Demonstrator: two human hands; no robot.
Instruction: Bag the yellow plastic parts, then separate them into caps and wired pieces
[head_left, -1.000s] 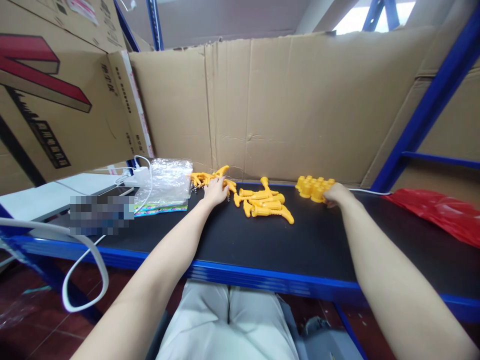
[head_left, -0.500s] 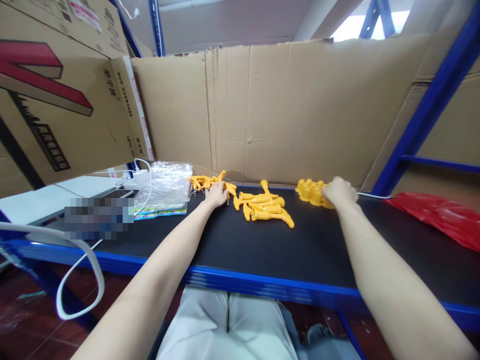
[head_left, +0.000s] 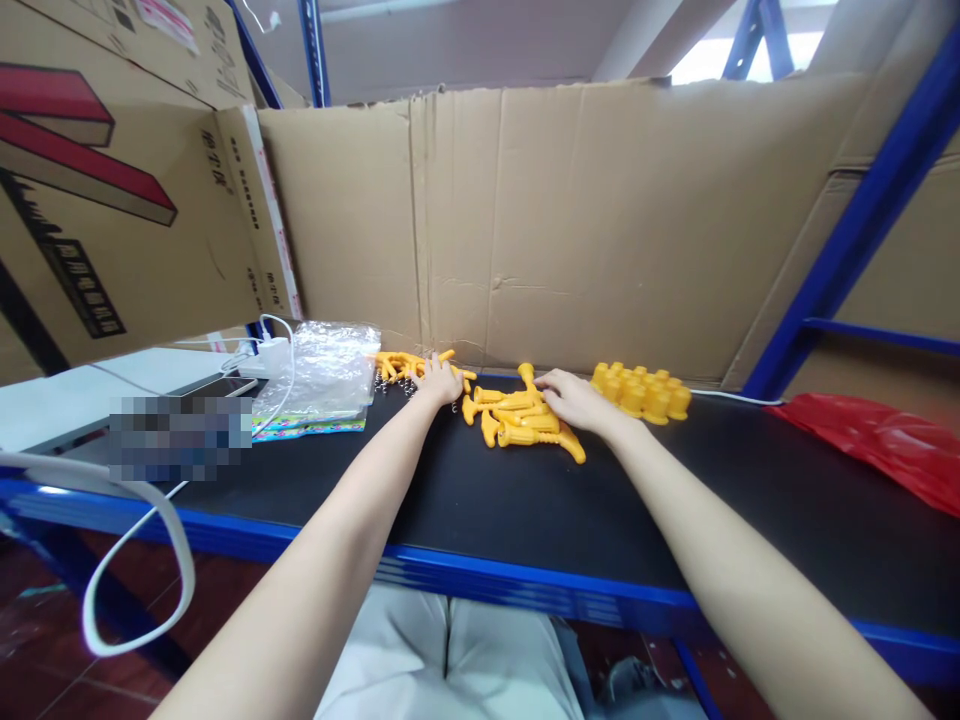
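Observation:
My left hand (head_left: 439, 382) rests with fingers spread on a heap of small yellow plastic pieces (head_left: 391, 364), several with thin metal spirals sticking out. My right hand (head_left: 576, 400) has its fingers stretched out at the right side of a pile of larger yellow plastic pieces (head_left: 525, 436), which have ribbed tubes and curved ends. Whether its fingertips touch the pile I cannot tell. One yellow piece with a round flared end (head_left: 526, 372) points up at the pile's back. Right of my right hand stands a block of yellow cup-shaped pieces (head_left: 654, 398) in close rows.
Clear plastic bags (head_left: 330, 365) lie left on the black tabletop (head_left: 480, 510), beside a white charger (head_left: 273, 356) with cables. A red plastic bag (head_left: 862, 440) lies far right. Cardboard (head_left: 600, 230) walls the back; a blue rail (head_left: 525, 590) edges the front.
My right hand has left the cup-shaped pieces and moved left to the pile of larger yellow pieces. My left hand stays at the small pieces, its fingers now more spread.

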